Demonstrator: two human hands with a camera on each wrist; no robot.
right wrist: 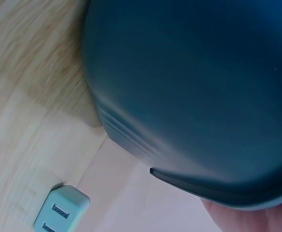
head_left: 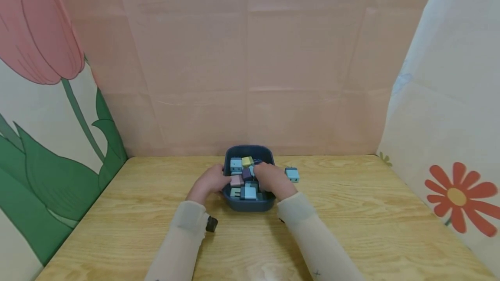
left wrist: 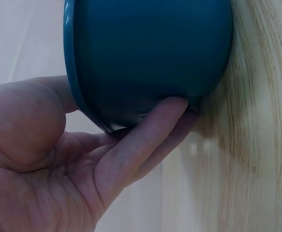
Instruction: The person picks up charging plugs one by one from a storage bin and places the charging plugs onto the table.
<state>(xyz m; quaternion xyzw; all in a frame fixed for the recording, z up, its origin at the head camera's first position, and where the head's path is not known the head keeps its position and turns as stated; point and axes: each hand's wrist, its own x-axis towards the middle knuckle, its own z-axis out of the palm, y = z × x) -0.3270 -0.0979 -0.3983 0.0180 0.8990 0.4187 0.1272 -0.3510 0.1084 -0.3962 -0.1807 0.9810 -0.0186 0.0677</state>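
A dark blue plastic bin (head_left: pixel 250 206) stands on the table with several small USB wall chargers inside: light blue (head_left: pixel 250 193), pink (head_left: pixel 236 181), dark purple (head_left: pixel 246 174) and yellow (head_left: pixel 247 161). My left hand (head_left: pixel 212 180) grips the bin's left side. In the left wrist view, the thumb of that left hand (left wrist: pixel 49 159) goes over the rim while the fingers lie against the outer wall. My right hand (head_left: pixel 274 179) reaches over the right rim into the bin, beside a light blue charger. Its fingertips are hidden; the right wrist view shows only part of the hand (right wrist: pixel 257 218) beyond the rim.
One light blue charger (head_left: pixel 292 174) lies on the wooden table (head_left: pixel 351 216) just right of the bin; its two USB ports show in the right wrist view. A pink sheet (head_left: pixel 250 77) hangs behind the table, with flower-printed sheets at both sides.
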